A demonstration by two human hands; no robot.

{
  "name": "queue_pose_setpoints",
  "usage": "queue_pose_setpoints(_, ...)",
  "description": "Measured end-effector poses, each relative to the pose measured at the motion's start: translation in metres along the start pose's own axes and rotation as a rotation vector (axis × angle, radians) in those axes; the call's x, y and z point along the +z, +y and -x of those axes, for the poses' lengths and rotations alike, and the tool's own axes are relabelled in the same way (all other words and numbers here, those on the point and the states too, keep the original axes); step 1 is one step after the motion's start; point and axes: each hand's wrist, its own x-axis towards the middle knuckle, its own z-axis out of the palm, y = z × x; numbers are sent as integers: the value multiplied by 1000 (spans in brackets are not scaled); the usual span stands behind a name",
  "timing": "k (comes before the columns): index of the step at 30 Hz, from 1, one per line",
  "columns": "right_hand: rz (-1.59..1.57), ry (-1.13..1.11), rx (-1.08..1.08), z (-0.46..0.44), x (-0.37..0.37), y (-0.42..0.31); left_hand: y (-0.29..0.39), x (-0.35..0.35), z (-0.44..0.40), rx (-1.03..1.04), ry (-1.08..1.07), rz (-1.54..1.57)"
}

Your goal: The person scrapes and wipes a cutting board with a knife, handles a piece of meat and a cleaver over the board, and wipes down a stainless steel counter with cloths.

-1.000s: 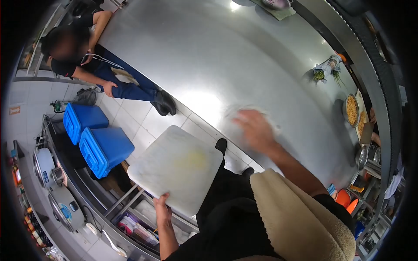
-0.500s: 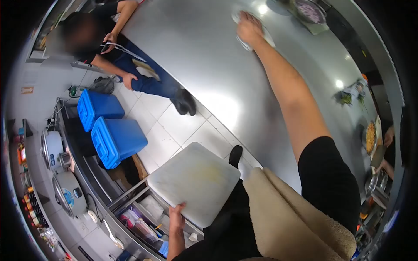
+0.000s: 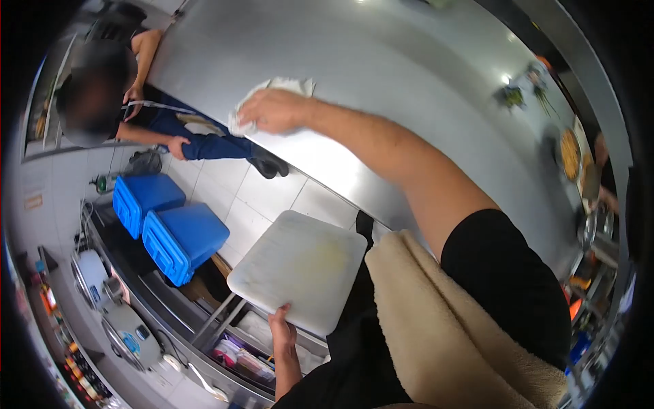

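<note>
My right hand (image 3: pixel 276 111) presses a crumpled white cloth (image 3: pixel 300 86) onto the steel table (image 3: pixel 361 75), close to its left edge. The cloth sticks out past my fingers. Low in the view, my left hand (image 3: pixel 282 326) grips the near edge of a white cutting board (image 3: pixel 293 266) with a yellowish stain. The board is held roughly flat over a drawer, its fingers partly hidden underneath. A beige towel (image 3: pixel 436 307) hangs over my front, beside the board.
A seated person (image 3: pixel 204 143) with a cable is just beyond the table's left edge. Two blue bins (image 3: pixel 184 235) stand on the left. An open drawer (image 3: pixel 238 351) holds packets. Green herbs (image 3: pixel 511 97) and a pan of yellow food (image 3: pixel 569 155) sit far right, near another person's hand.
My right hand has swept the cloth from the table's far side leftward and nearer, to the left edge. My left hand still holds the cutting board, and the view has shifted slightly.
</note>
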Motion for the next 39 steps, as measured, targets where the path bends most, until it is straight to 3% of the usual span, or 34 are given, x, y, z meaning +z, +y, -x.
queue_pose_setpoints(6, 120, 236, 170, 173, -8, -140, 7, 7, 27, 72, -108, -42)
queue_pose_setpoints(9, 309, 344, 495, 260, -9, -204, -7, -18, 23, 53, -167, -58)
queue_pose_setpoints(16, 664, 427, 1144, 520, -23, -355, -19, -23, 122, 126, -266, -200)
queue_pose_setpoints(22, 1021, 475, 1521, 762, -16, -506, -35, -50, 200, 197, -461, -188)
queue_pose_setpoints(24, 983, 486, 1633, 812, -17, -557, -37, -54, 225, 210, -544, -179)
queue_pose_setpoints(27, 701, 688, 1769, 848, -8, -606, -37, -63, 248, 216, -598, -148)
queue_pose_setpoints(30, 669, 1197, 1825, 860, 6, -611, -35, -53, 262, 227, -667, -151)
queue_pose_setpoints(34, 487, 1720, 2128, 878, 1, -623, -14, -37, 297, 240, -727, -219)
queue_pose_setpoints(35, 599, 1843, 2057, 893, 6, -600, -12, -28, 292, 252, -737, -229)
queue_pose_setpoints(38, 413, 2412, 1600, 890, 4, -559, 4, -27, 283, 271, -746, -268)
queue_pose_setpoints(39, 358, 2487, 1554, 881, 8, -539, 11, -29, 278, 267, -742, -294)
